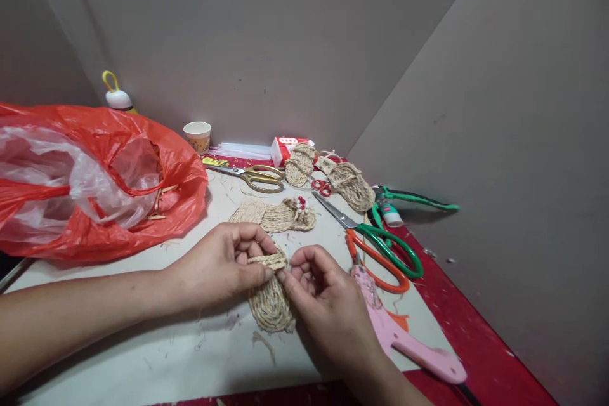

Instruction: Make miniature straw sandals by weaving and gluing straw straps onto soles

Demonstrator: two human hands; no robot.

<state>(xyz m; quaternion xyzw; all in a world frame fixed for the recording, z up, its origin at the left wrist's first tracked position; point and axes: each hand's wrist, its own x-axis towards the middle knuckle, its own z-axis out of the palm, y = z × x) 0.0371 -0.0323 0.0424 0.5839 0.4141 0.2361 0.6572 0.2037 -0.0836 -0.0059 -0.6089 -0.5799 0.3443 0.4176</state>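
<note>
A small woven straw slipper [271, 306] is held upright over the pale board at the middle. My left hand [233, 263] grips its upper strap, the thumb in front and the fingers curled behind. On the right edge of the slipper, the thumb and fingertips of my right hand [328, 298] are pressed together; whether they pinch a strand is too small to tell. Just behind lies another straw slipper [280, 216] with red and white beads on it.
A red plastic bag [181, 222] fills the left. Gold scissors [264, 179], green-handled scissors [385, 244], orange handles [380, 266], a pink glue gun [409, 342] and green pliers [419, 198] lie around. More straw slippers [352, 184], a paper cup [197, 136] and a bottle [118, 99] are behind.
</note>
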